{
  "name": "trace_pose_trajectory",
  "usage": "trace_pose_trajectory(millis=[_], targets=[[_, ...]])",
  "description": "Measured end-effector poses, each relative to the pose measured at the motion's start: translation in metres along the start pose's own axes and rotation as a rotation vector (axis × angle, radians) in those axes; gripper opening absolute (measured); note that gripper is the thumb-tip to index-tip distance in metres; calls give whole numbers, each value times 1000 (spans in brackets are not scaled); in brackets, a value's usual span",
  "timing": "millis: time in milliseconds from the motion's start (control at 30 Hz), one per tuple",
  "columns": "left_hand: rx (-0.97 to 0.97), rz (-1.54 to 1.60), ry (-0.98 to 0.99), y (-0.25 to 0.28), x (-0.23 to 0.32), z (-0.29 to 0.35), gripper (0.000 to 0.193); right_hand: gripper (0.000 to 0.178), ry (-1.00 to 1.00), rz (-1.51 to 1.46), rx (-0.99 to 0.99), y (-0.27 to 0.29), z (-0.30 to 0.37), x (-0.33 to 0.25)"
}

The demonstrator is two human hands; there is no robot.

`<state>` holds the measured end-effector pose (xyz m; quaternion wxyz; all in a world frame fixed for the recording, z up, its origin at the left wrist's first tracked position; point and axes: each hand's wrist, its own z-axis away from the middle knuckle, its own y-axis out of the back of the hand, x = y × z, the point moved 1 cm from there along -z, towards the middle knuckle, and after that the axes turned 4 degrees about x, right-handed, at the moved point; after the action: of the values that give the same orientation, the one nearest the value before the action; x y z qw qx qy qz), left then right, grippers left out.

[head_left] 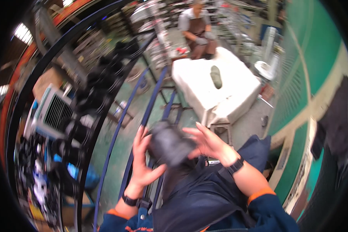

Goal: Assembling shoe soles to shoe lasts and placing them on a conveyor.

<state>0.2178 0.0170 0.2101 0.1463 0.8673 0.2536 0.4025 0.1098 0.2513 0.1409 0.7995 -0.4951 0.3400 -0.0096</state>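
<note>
Between my two hands is a dark, rounded piece [170, 144], black and smeared by motion; it resembles a short boot or shoe, but its exact kind cannot be made out. My left hand [143, 160] is at its left side, fingers stretched upward and thumb spread wide. On the other side, my right hand [209, 144] has its fingers apart, with the lower fingertips close to or touching the piece's right end. Neither hand is visibly wrapped round it. Dark clothing covers my lap just below.
A rack [100, 116] with several black boot-like pieces runs along my left, beside a grey air cooler [54, 110]. Ahead, a white-covered table [235, 98] bears a green shoe-shaped piece [216, 77]; a seated person [197, 29] is behind it. Green machinery [297, 65] stands at right.
</note>
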Motion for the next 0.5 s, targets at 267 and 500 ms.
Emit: trace_pose_trajectory(millis=[267,500], targets=[[-572,34,192,-33,36,-11,45,70,519,439,67,-47,25,32],[-214,-61,-171,53,114,-18,30,72,606,523,45,-54,44,-5]])
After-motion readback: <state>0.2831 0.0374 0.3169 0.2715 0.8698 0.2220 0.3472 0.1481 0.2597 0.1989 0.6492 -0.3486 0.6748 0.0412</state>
